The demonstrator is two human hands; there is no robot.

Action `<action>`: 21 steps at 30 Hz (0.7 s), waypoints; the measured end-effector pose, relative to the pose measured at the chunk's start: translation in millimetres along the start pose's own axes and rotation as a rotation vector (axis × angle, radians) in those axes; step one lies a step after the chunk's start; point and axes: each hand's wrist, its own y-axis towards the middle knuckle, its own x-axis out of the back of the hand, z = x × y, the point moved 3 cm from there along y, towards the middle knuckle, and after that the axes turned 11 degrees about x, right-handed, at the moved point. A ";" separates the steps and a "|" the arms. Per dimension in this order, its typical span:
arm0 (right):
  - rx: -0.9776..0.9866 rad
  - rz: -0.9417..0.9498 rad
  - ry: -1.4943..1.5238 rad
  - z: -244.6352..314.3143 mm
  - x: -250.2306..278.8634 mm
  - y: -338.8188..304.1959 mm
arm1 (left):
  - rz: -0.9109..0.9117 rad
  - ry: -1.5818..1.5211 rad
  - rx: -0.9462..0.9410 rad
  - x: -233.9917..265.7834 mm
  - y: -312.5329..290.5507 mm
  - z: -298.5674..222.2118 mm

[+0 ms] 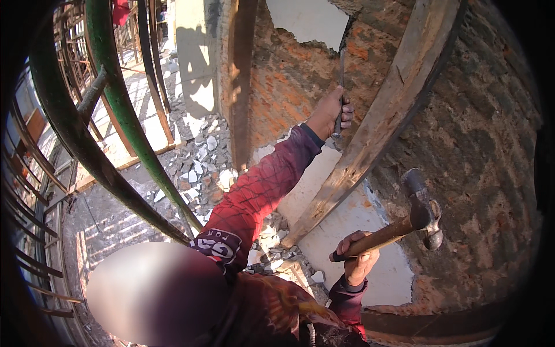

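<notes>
Up against the brick wall (289, 95), my left hand (330, 113) is wrapped round a long thin metal chisel (341, 69). Its upper end meets the broken edge of a white plaster patch (315, 20), and its lower end sticks out below my fist. Lower and to the right, my right hand (359, 254) grips a hammer (386, 236) by its wooden handle. The hammer's dark steel head (425, 209) is raised in front of the wall, well apart from the chisel. Both of my sleeves are red and dark.
A slanting wooden pole (370, 136) crosses between my hands, in front of the wall. More white plaster (352, 222) remains lower down. Green metal poles (124, 110) stand at left. Plaster rubble (202, 159) covers the ground beside an upright timber (240, 81).
</notes>
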 end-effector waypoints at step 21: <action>1.097 0.013 0.072 105.7 -35.1 111.6 | -0.322 -0.010 -0.123 -84.6 25.3 -52.3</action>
